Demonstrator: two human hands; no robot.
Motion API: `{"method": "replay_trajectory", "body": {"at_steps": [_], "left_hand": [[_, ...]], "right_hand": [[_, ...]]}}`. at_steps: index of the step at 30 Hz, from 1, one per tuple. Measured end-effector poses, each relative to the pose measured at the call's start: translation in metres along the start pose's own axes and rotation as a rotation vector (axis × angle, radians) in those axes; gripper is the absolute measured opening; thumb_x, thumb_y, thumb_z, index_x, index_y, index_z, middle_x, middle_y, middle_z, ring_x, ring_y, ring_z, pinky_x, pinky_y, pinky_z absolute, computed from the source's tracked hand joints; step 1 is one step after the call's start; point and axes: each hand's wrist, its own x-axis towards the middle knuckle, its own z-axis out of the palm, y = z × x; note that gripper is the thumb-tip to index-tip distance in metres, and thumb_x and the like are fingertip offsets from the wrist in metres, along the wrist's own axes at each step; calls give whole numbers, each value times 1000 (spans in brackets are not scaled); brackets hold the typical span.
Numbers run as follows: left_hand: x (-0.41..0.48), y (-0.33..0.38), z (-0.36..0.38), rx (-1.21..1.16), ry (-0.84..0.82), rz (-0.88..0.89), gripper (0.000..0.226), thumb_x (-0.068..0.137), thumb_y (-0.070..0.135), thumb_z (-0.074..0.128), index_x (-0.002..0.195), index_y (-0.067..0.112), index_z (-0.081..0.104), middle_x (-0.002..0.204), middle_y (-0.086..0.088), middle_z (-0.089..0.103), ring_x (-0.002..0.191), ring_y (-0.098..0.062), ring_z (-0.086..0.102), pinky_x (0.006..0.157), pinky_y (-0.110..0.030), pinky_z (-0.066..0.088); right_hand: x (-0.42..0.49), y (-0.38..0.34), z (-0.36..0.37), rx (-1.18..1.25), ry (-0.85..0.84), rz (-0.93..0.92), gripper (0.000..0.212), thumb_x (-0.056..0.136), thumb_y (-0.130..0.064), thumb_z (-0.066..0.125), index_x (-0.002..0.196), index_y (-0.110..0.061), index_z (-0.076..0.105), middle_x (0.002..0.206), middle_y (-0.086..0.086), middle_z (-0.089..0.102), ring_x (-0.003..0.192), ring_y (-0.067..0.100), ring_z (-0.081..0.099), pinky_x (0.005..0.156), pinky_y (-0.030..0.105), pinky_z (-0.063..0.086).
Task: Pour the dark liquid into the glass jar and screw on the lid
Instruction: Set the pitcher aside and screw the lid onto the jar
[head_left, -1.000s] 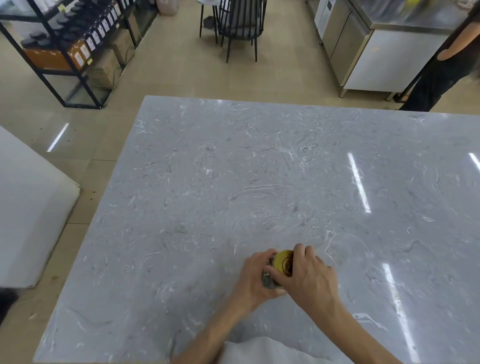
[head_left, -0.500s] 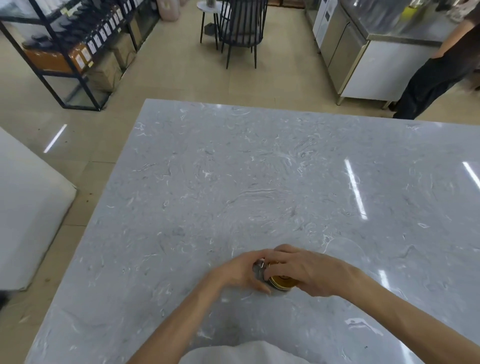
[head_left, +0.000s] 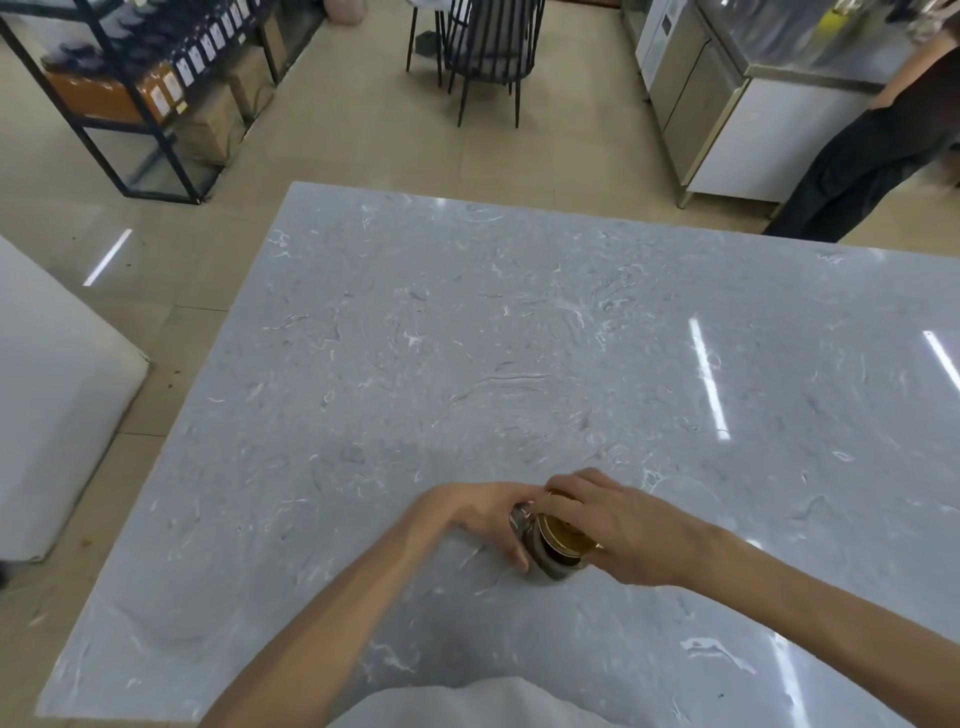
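Table (head_left: 519, 338) open all round; only jar (head_left: 553, 564) and clear glass (head_left: 685, 493) obstruct.

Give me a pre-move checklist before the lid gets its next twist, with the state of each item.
1. Left hand braces the glass jar: ok, its fingers wrap the jar's side.
2. Right hand grips the gold lid: ok, its fingers close over the rim.
3. Jar holds dark liquid: ok, the glass under the lid looks dark.
4. Lid seated square on the threads: cannot tell, the hands cover the rim.
5. Jar base rests on the marble table: cannot tell, the jar looks tilted toward the camera.
6. Spills around the jar: ok, none visible on the table.
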Motion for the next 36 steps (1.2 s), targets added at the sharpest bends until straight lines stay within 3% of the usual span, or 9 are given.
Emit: {"method": "replay_trajectory", "body": {"at_steps": [2, 4, 8, 14, 18, 22, 25, 33, 36], "left_hand": [[-6, 0, 6, -52, 34, -13, 92, 76, 22, 93, 152, 35, 43, 140, 18, 53, 124, -2, 51, 103, -13, 43], [-11, 1, 14, -104, 79, 0, 92, 77, 20, 92, 154, 33, 42, 151, 8, 54, 136, -15, 53, 117, -34, 45], [-15, 3, 26, -161, 161, 16, 91, 76, 21, 93, 152, 31, 44, 153, 0, 56, 139, -23, 55, 119, -49, 46], [-18, 4, 34, -184, 209, 4, 96, 75, 23, 93, 155, 35, 41, 154, 0, 53, 140, -23, 52, 119, -49, 45], [-19, 2, 41, -193, 253, -12, 92, 74, 23, 93, 148, 47, 42, 147, 9, 55, 131, -13, 55, 109, -27, 49], [-22, 1, 45, -204, 282, -58, 98, 74, 31, 95, 154, 41, 39, 155, 1, 48, 142, -24, 49, 118, -49, 46], [-25, 6, 40, -205, 265, -68, 96, 75, 30, 95, 155, 35, 41, 153, -4, 52, 139, -29, 53, 117, -54, 47], [-29, 8, 31, -168, 221, -75, 94, 78, 28, 92, 155, 34, 39, 155, -3, 48, 130, -18, 50, 111, -36, 45], [-29, 9, 30, -173, 223, -60, 95, 79, 28, 92, 156, 35, 38, 156, -3, 45, 137, -21, 48, 114, -39, 44]], "right_hand": [[-2, 1, 5, -2, -12, 97, 77, 86, -23, 67, 149, -35, 23, 138, -2, 42, 123, 19, 41, 97, 29, 46], [-2, 0, 10, -17, -30, 121, 77, 85, -30, 68, 147, -36, 24, 137, -3, 43, 120, 18, 42, 95, 30, 48], [3, -5, 18, -83, -54, 130, 70, 84, -32, 68, 145, -30, 33, 141, -1, 41, 122, 21, 41, 94, 34, 49], [7, -3, 20, -63, -55, 165, 65, 85, -39, 69, 142, -33, 38, 138, -3, 47, 119, 20, 46, 93, 34, 51], [5, -10, 29, -24, 8, 237, 66, 86, -45, 66, 144, -34, 36, 135, -1, 50, 113, 20, 48, 90, 34, 51], [1, -6, 27, -11, 37, 134, 65, 87, -34, 70, 143, -35, 38, 144, -6, 43, 124, 19, 42, 95, 33, 50], [1, -3, 18, -45, 39, 36, 67, 80, -26, 78, 137, -36, 46, 143, -9, 47, 123, 18, 46, 94, 28, 50], [5, 0, 19, -34, 19, 59, 70, 80, -32, 78, 139, -38, 42, 146, -11, 45, 124, 15, 44, 94, 23, 45], [5, -1, 24, -28, 24, 93, 68, 81, -32, 76, 140, -39, 42, 147, -11, 43, 125, 16, 44, 94, 26, 48]]}}
